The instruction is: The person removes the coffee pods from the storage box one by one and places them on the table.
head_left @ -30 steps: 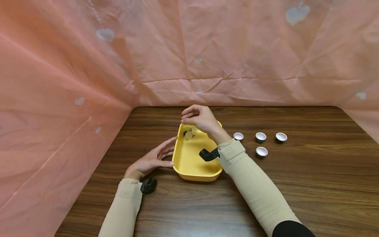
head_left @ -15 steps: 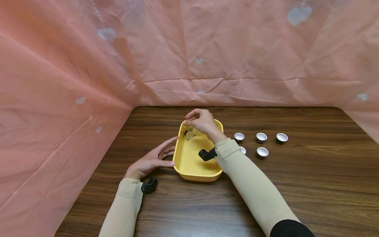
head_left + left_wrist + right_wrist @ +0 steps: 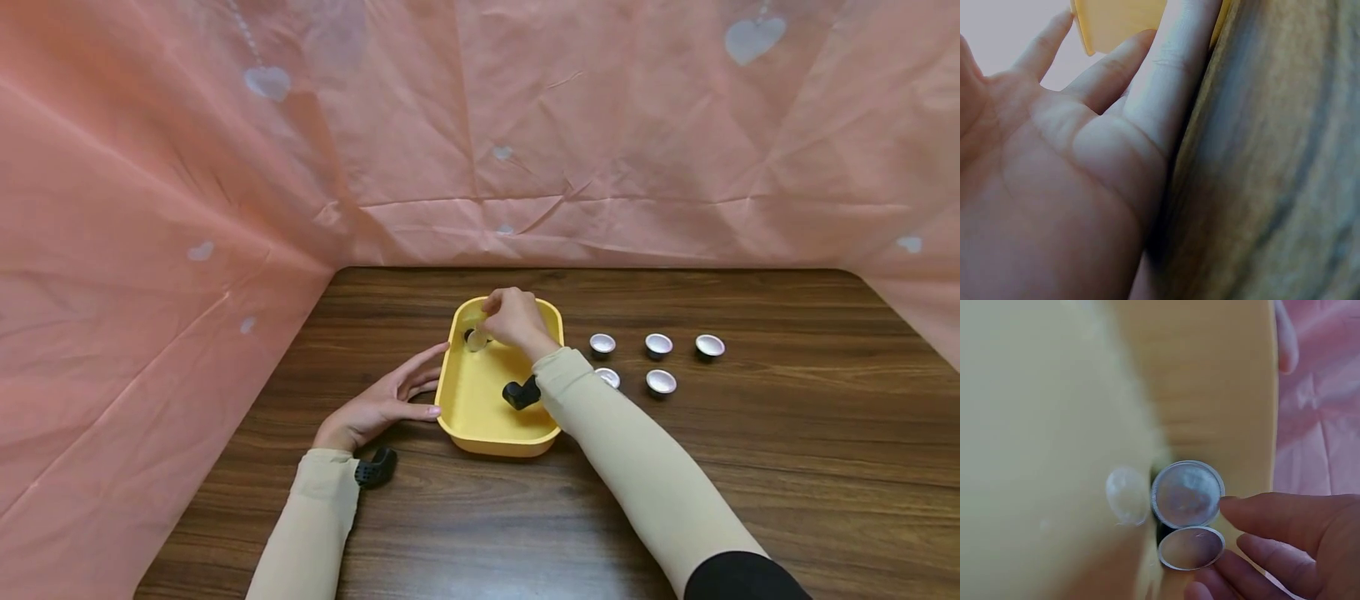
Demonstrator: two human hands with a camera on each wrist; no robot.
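Observation:
A yellow tray (image 3: 480, 400) lies lengthwise before me. My left hand (image 3: 386, 407) rests at its left side, thumb and fingertips spread against the wall; the left wrist view shows the open palm close by the tabletop. My right hand (image 3: 517, 321) reaches into the tray's far end. There, in the right wrist view, two coffee capsules (image 3: 1187, 494) with round silvery lids sit close together against the wall. The thumb is right at the upper one's rim, and the other fingers lie by the lower capsule (image 3: 1192, 549), not closed round it. In the head view the right hand partly covers them.
To the tray's right, several coffee capsules (image 3: 662, 382) with whitish tops stand in two loose rows on the brown wooden table (image 3: 787, 433). The right sleeve (image 3: 637, 467) partly overlaps the nearest one. A pink curtain (image 3: 645, 125) with hearts encloses the back and left.
My right hand has come down from above the tray's far rim into its far end, toward the capsules. The left hand stays at the tray's side.

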